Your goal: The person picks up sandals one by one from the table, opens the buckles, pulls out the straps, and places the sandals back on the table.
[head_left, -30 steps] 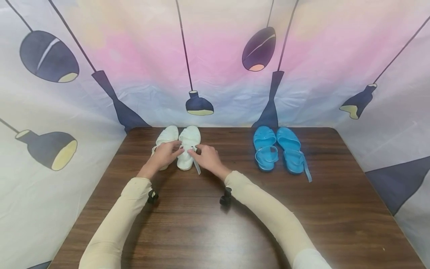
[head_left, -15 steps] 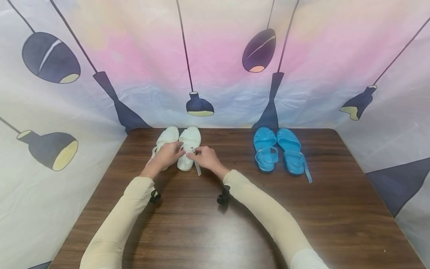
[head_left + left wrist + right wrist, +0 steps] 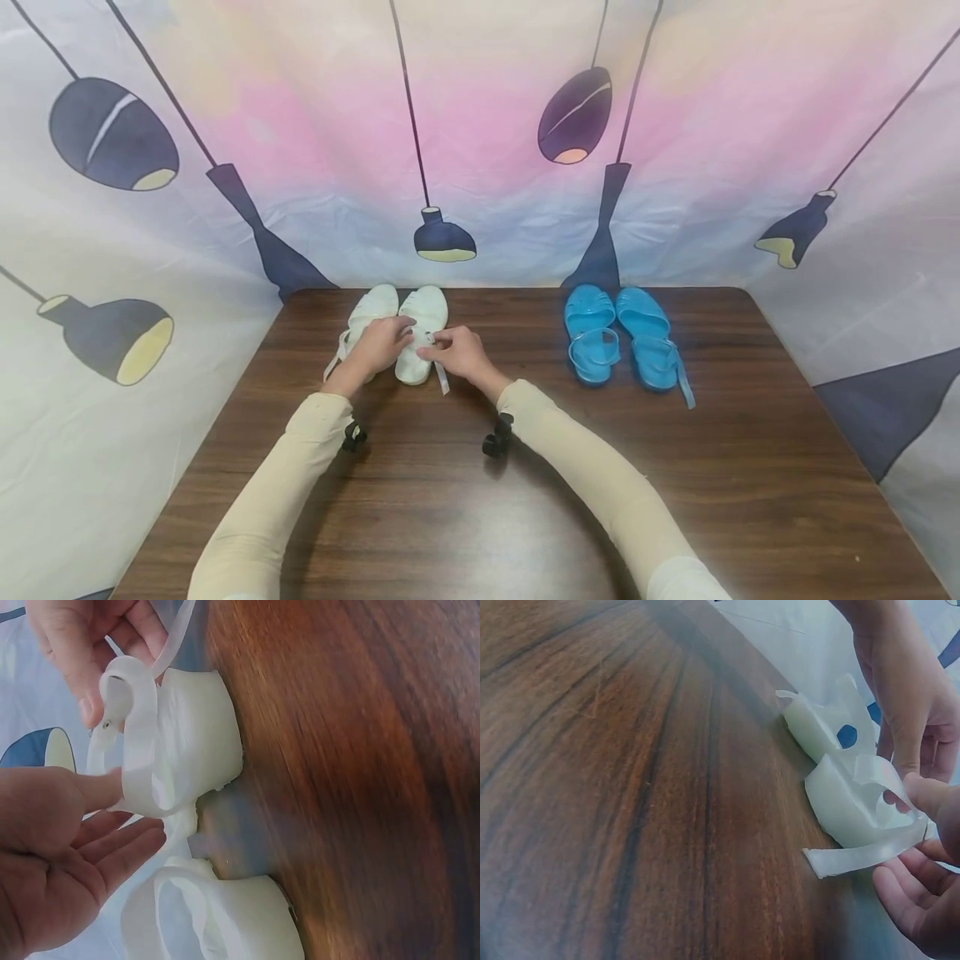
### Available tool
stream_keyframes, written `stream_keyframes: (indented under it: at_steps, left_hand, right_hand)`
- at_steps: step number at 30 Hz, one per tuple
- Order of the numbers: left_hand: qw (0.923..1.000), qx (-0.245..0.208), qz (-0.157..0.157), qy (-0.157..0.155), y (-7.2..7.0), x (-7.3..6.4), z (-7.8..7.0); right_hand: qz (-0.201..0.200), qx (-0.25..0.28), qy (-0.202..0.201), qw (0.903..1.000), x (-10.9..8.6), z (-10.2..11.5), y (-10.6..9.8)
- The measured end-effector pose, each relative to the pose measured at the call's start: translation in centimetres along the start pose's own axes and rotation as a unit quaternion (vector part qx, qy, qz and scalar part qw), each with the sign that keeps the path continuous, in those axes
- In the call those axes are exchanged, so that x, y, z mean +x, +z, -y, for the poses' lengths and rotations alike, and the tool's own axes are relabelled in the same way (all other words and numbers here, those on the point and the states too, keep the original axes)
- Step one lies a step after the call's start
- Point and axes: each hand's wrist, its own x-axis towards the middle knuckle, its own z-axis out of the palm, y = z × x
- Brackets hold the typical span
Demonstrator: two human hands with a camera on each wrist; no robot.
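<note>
A pair of white jelly sandals stands side by side at the table's back left, toes toward the backdrop. My left hand [image 3: 377, 343] reaches over the left white sandal [image 3: 375, 302] and holds the ankle strap [image 3: 139, 742] of the right white sandal [image 3: 423, 304] with thumb and finger; its other fingers stretch out below. On the opposite side, my right hand [image 3: 459, 352] pinches that strap near its small metal buckle, with the strap's loose end [image 3: 859, 857] hanging down past the fingers. The fingertips partly hide the buckle.
A pair of blue jelly sandals, the left one [image 3: 590, 333] and the right one [image 3: 649, 337], stands at the back right. The brown wood-grain table [image 3: 442, 508] meets a printed cloth backdrop [image 3: 495, 108] at its back edge.
My left hand has shifted slightly to the right and toward me, uncovering the left white sandal's strap end. My right hand has drawn in slightly closer to the buckle.
</note>
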Motion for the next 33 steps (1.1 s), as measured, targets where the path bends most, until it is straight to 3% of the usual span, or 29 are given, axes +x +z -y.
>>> stream_keyframes:
  at_steps: [11, 20, 28, 33]
  left_hand:
    - [0.9969, -0.065, -0.044, 0.007, 0.2, 0.0, -0.6]
    - [0.9926, -0.104, -0.063, 0.005, -0.1, -0.7, -2.2]
    - [0.9816, -0.173, -0.080, -0.003, -0.5, -1.5, -5.1]
    - [0.9772, -0.192, -0.090, -0.012, -0.4, -2.0, -7.2]
  right_hand:
    - [-0.029, 0.018, -0.011, 0.9994, -0.8, 0.1, -0.9]
    - [-0.036, 0.012, -0.034, 0.9987, -2.3, 0.0, -3.4]
    - [-0.032, -0.013, -0.043, 0.9985, -4.4, -0.2, -6.1]
    - [-0.029, -0.022, -0.041, 0.9985, -5.9, -0.4, -7.8]
